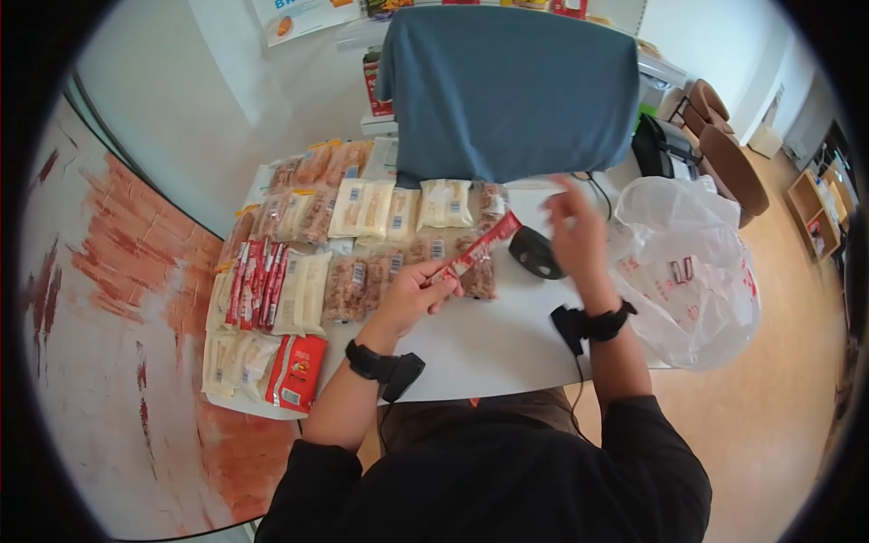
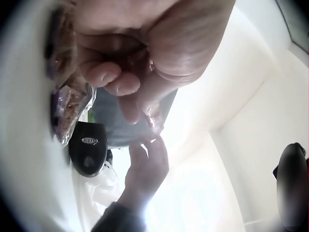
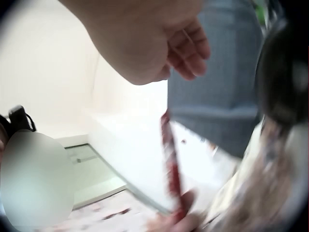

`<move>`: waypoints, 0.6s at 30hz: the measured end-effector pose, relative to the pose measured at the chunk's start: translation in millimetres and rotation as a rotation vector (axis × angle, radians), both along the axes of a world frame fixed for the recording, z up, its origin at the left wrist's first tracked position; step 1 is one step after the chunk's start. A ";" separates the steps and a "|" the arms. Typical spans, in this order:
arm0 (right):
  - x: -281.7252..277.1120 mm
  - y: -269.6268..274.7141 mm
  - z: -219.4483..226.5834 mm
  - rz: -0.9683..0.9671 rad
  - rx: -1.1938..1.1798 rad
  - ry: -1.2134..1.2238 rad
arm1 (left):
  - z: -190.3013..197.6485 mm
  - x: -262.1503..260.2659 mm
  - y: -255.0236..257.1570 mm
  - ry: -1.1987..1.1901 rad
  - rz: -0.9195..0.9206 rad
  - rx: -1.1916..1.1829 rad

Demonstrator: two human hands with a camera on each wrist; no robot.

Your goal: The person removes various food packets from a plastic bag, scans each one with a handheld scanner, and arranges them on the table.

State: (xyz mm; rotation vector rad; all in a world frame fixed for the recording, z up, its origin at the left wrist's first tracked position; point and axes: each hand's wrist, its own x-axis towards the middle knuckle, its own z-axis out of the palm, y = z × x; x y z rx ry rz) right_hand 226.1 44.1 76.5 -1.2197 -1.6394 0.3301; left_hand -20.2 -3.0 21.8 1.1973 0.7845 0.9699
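My left hand (image 1: 416, 297) grips the lower end of a slim red stick packet (image 1: 484, 244), its far end slanting up to the right above the table. In the right wrist view the same red packet (image 3: 171, 164) rises out of the left fingers. My right hand (image 1: 579, 231), blurred, is raised a short way right of the packet's far end. Its fingers (image 3: 193, 53) are loosely bent with nothing between them. Just below and left of that hand, a black rounded device (image 1: 536, 252) stands on the table. In the left wrist view, the hand largely hides the packet.
Rows of cream packs (image 1: 362, 208) and brown crumbly packs (image 1: 344, 285) cover the table's left and middle. Several red stick packets (image 1: 258, 285) lie on them, above a red pouch (image 1: 296, 371). A blue-grey cloth (image 1: 516, 90) drapes something behind. At right sits a translucent plastic bag (image 1: 670, 317).
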 end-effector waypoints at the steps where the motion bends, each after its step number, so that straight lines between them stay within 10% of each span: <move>1: 13.7 11.1 -6.1 -0.084 0.098 -0.038 | -0.7 -2.6 1.2 -0.056 0.047 -0.027; 7: 46.6 25.0 -34.9 0.250 -0.226 -0.213 | -2.7 -16.8 9.0 -0.451 0.185 -0.193; 18: 50.8 19.6 -45.4 0.209 -0.318 -0.645 | -11.5 -22.3 14.2 -0.591 0.150 -0.187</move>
